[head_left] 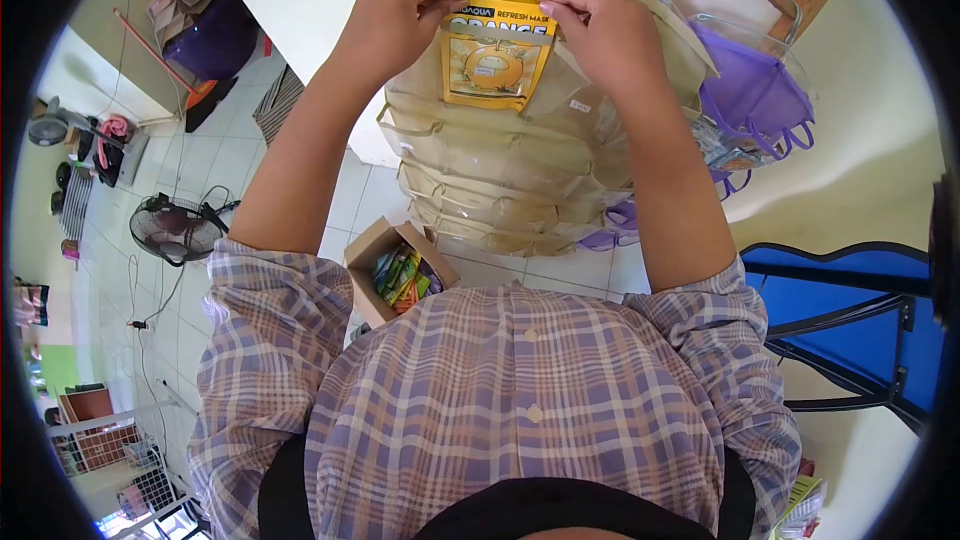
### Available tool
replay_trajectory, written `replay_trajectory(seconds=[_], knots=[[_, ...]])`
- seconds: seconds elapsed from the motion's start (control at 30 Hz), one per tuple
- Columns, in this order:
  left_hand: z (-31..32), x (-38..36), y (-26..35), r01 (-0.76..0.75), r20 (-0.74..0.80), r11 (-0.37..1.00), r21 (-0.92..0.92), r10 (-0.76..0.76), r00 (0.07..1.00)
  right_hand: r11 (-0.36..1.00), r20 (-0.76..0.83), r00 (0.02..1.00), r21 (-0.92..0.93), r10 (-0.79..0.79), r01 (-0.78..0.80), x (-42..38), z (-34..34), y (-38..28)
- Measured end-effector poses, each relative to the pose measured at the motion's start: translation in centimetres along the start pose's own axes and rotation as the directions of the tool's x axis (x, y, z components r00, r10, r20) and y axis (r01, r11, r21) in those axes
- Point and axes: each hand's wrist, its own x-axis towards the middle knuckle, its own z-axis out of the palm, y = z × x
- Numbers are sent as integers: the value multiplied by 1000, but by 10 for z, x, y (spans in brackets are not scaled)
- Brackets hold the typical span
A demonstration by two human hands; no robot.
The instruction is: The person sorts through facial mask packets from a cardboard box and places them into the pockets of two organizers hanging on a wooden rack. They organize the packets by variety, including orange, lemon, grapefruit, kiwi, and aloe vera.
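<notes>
A yellow mask packet [492, 65] with an orange printed on it is at the top of a beige hanging organizer [500, 180] with clear pockets. Its lower part sits behind the clear plastic of a top pocket. My left hand [405, 20] pinches the packet's upper left corner. At the upper right corner, my right hand [605, 35] holds the packet between thumb and fingers. A small white label [580, 106] is on the pocket to the right of the packet.
An open cardboard box [375, 240] with colourful packets stands on the floor below the organizer. Purple organizers [755, 90] hang at the right, above a blue folded item [840, 310] with black legs. A black fan [175, 228] and cables are at the left.
</notes>
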Motion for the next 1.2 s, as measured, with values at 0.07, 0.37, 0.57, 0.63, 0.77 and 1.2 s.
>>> replay_trajectory(seconds=[0.07,0.37,0.57,0.63,0.77,1.2], knots=[[1,-3,-1,-10,1,1000,-14,10,1000,999,46,999,-28,18,-16,0,0,1],[-9,-60,9,-326,-423,936,133,351,835,933,-176,939,-264,-296,244,-33,2,9],[15,-190,-59,72,-519,996,-61,-93,850,856,-15,926,-387,-378,343,-43,-13,-1],[38,-247,-85,494,-431,839,-229,-543,721,799,-44,875,-431,-482,419,-49,-13,-9],[108,-385,-121,919,-54,391,-52,-920,388,772,76,772,-26,-631,635,-82,0,-27],[154,-492,7,893,327,294,342,-928,180,831,819,142,548,-556,98,-313,199,56]])
